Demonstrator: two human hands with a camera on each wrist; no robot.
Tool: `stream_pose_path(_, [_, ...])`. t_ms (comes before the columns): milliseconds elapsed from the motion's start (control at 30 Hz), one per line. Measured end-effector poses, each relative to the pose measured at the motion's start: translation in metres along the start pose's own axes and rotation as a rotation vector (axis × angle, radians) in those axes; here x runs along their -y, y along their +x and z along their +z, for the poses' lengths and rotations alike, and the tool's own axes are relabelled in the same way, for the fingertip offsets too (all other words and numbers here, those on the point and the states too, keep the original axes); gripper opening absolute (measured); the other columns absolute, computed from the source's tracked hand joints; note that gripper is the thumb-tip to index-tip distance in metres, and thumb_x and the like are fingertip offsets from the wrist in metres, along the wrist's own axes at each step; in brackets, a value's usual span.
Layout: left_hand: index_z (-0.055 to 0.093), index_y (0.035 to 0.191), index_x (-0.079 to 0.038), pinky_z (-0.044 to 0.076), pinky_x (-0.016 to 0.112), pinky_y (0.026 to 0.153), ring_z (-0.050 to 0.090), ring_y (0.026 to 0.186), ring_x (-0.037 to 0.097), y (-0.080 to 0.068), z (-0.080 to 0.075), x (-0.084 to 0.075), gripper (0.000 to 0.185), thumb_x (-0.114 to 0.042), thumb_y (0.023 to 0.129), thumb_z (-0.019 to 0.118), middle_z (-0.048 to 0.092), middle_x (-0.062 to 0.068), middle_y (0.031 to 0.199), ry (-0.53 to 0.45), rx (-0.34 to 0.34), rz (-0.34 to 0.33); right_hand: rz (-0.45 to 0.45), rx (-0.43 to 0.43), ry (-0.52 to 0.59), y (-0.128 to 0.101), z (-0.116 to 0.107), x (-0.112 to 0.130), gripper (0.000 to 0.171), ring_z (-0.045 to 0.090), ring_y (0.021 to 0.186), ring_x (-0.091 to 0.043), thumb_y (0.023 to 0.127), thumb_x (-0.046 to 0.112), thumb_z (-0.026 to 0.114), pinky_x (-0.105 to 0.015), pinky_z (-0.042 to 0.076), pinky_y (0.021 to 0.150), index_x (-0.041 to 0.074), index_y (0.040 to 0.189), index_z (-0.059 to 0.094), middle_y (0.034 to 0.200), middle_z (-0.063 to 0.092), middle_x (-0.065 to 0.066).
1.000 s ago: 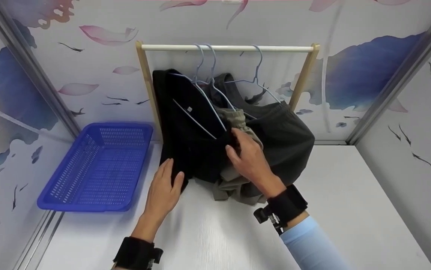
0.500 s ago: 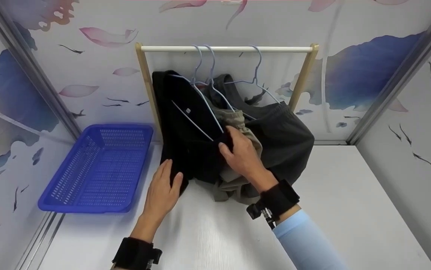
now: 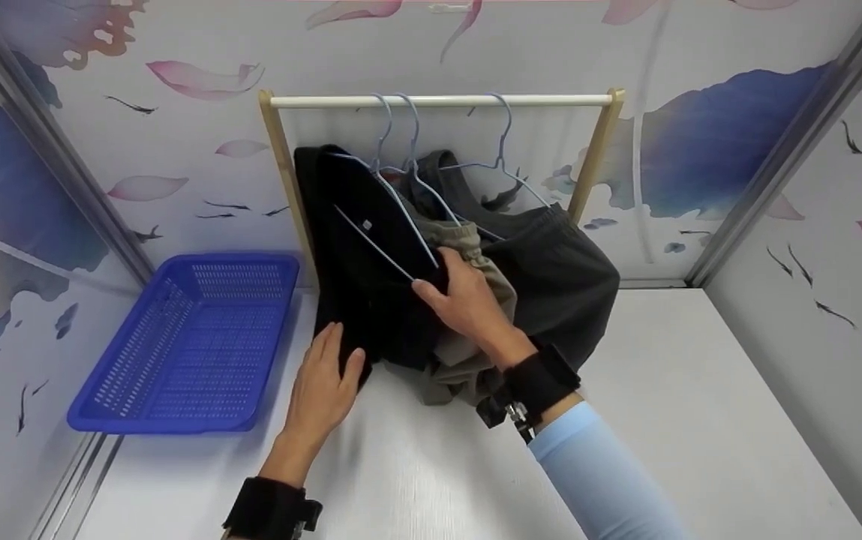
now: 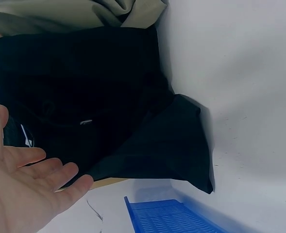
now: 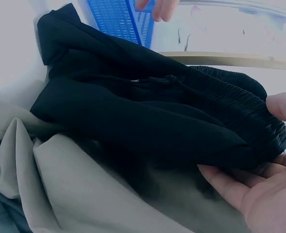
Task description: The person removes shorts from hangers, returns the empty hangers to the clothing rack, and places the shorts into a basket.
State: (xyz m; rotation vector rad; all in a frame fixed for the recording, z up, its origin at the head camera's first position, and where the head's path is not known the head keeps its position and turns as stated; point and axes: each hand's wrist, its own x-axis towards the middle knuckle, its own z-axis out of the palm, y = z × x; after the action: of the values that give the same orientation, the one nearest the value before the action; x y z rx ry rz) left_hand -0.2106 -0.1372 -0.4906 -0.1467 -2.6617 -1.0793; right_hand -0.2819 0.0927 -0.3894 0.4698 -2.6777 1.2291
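While three garments hang on light blue wire hangers (image 3: 400, 150) from a small rack with a white rail (image 3: 438, 100) and wooden posts, both hands work at the black one. The black shorts (image 3: 367, 277) hang at the left end of the rail, and their lower corner reaches down to the white bench (image 3: 415, 465). The right hand (image 3: 468, 304) grips the black shorts at the elastic waistband; in the right wrist view its fingers (image 5: 235, 187) are curled under the gathered black fabric and the thumb is on the other side. The left hand (image 3: 322, 390) is at the lower left corner of the black shorts. Its fingers (image 4: 60, 174) are straight and a little apart, and the tips touch the hem without closing on it.

Just behind the black shorts hangs a beige garment (image 3: 476, 300), whose lower part lies in folds on the bench under the right wrist. A dark grey garment (image 3: 566, 277) hangs at the right side of it. A blue plastic basket (image 3: 190, 345) stands on the bench at the left, near the left hand but apart from it. The walls behind have a printed pattern of petals and leaves.
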Motion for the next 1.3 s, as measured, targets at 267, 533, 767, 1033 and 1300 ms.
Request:
stream_pose_path(267, [0.038,0.156,0.004,0.029,0.054,0.121,0.035,0.149,0.040,0.002,0.001,0.001,0.062,-0.035,0.109,0.051,0.037,0.023,0.162,-0.009,-0.008,0.005,0.109,0.063,0.048,0.008,0.002,0.006,0.069,0.047,0.141,-0.037,0.104,0.034,0.063,-0.049,0.039,0.115,0.000,0.158,0.035,0.157,0.044,-0.024])
stream_pose_path(533, [0.038,0.157,0.003,0.028,0.054,0.122,0.034,0.150,0.039,0.005,-0.002,-0.005,0.063,-0.037,0.110,0.049,0.036,0.022,0.162,-0.023,-0.003,-0.002,0.006,0.002,0.047,0.013,0.007,0.005,0.036,0.064,0.113,-0.035,0.107,0.018,0.058,-0.048,0.049,0.097,0.001,0.138,0.054,0.127,0.065,-0.021])
stream_pose_path(767, [0.038,0.157,0.002,0.028,0.053,0.122,0.034,0.150,0.039,0.006,-0.005,-0.008,0.062,-0.037,0.110,0.049,0.036,0.021,0.163,-0.035,-0.007,0.006,-0.100,-0.054,0.010,0.013,0.009,0.006,0.030,0.066,0.114,-0.038,0.106,0.008,0.054,-0.049,0.052,0.095,-0.003,0.135,0.057,0.128,0.066,-0.025])
stream_pose_path(1033, [0.036,0.158,0.002,0.027,0.053,0.123,0.032,0.151,0.038,0.008,-0.007,-0.012,0.063,-0.038,0.110,0.048,0.035,0.021,0.164,-0.043,-0.003,0.008,-0.078,-0.083,0.059,0.014,0.007,0.004,0.024,0.065,0.103,-0.037,0.107,0.005,0.050,-0.050,0.050,0.091,-0.001,0.128,0.058,0.120,0.067,-0.024])
stream_pose_path(1300, [0.035,0.158,0.002,0.026,0.054,0.123,0.031,0.152,0.039,0.008,-0.007,-0.012,0.062,-0.035,0.110,0.048,0.034,0.022,0.164,-0.058,0.000,0.006,-0.083,-0.089,0.106,0.011,0.002,0.003,0.021,0.058,0.091,-0.033,0.107,0.004,0.051,-0.046,0.047,0.087,0.000,0.126,0.060,0.110,0.065,-0.020])
